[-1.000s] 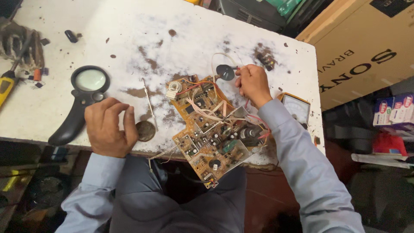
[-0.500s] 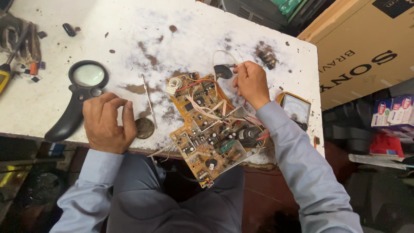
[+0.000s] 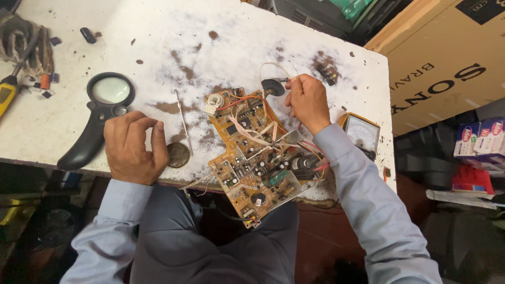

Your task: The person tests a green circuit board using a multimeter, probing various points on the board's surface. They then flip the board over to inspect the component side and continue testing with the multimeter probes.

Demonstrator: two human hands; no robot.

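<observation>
A tan circuit board (image 3: 252, 152) with wires and components lies across the front edge of the stained white table (image 3: 158, 47). My right hand (image 3: 307, 102) rests at the board's far right corner, its fingers pinched on a thin wire that ends in a black suction cap (image 3: 273, 87). My left hand (image 3: 134, 150) sits curled on the table's front edge, left of the board, holding nothing that I can see. It lies between a black magnifying glass (image 3: 97, 115) and a round dark disc (image 3: 178, 154). A thin metal rod (image 3: 184, 122) lies just right of it.
A yellow analog meter (image 3: 360, 132) sits behind my right forearm. A screwdriver (image 3: 13, 79) and small parts lie at the far left. A small black connector (image 3: 327, 73) rests at the back right. A large cardboard box (image 3: 447, 58) stands to the right of the table.
My right hand has shifted slightly along the board's top corner with the wire and cap. My left hand has stayed curled at the table's edge.
</observation>
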